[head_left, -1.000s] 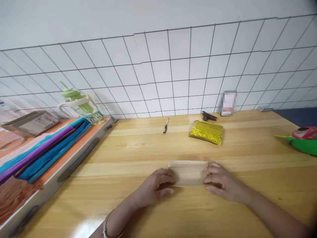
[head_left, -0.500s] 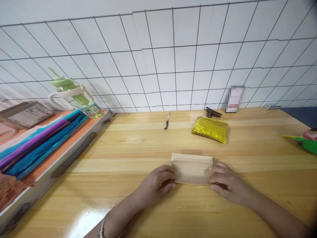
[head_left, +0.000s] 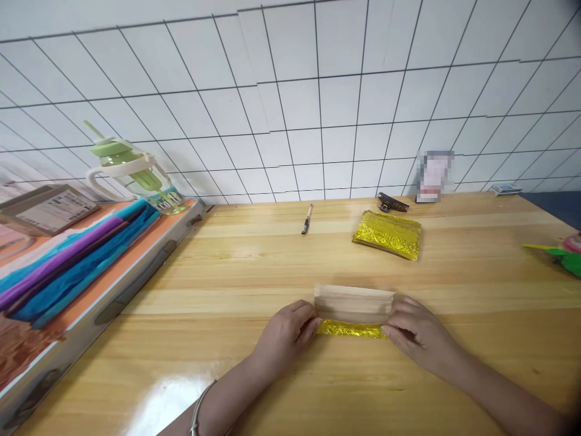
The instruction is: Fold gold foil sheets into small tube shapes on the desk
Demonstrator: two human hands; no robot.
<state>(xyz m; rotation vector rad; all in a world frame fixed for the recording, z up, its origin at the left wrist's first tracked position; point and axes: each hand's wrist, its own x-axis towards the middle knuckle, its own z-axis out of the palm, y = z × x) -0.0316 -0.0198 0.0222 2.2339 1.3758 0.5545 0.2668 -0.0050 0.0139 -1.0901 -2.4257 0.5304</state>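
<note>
Mostly, the writing sat off to our left. On the drinking bottle (head_left: 131,169) we made out large white letters beginning "CO"; we could not read the rest for certain. The brown carton (head_left: 54,212) near it bore a white printed label, too small for us to read. A phone-like thing (head_left: 434,175) stood against the wall (head_left: 281,109), its front blurred into squares.

The desk (head_left: 227,272) ran back to that wall, and an orange-topped box (head_left: 124,260) bordered it on the left, with blue and purple bundles (head_left: 104,239) lying on top. Between the box and our left hand (head_left: 290,330), plain wood grain stretched wide, and more of it lay in front of us. Beyond the paper (head_left: 354,303), another strip of wood separated it from a gold stack (head_left: 388,235), with a dark clip (head_left: 393,203) just behind that and a pen (head_left: 307,220) to its left.

We had the paper on the desk in front of us, between our hands, its tan side showing and a gold strip along its near edge. The left fingers were bent close together on its left end, and the fingers of our right hand (head_left: 420,330) gripped the other end. Both thumbs met the gold strip. Our forearms angled inward, and a bracelet (head_left: 197,412) circled the left wrist.
</note>
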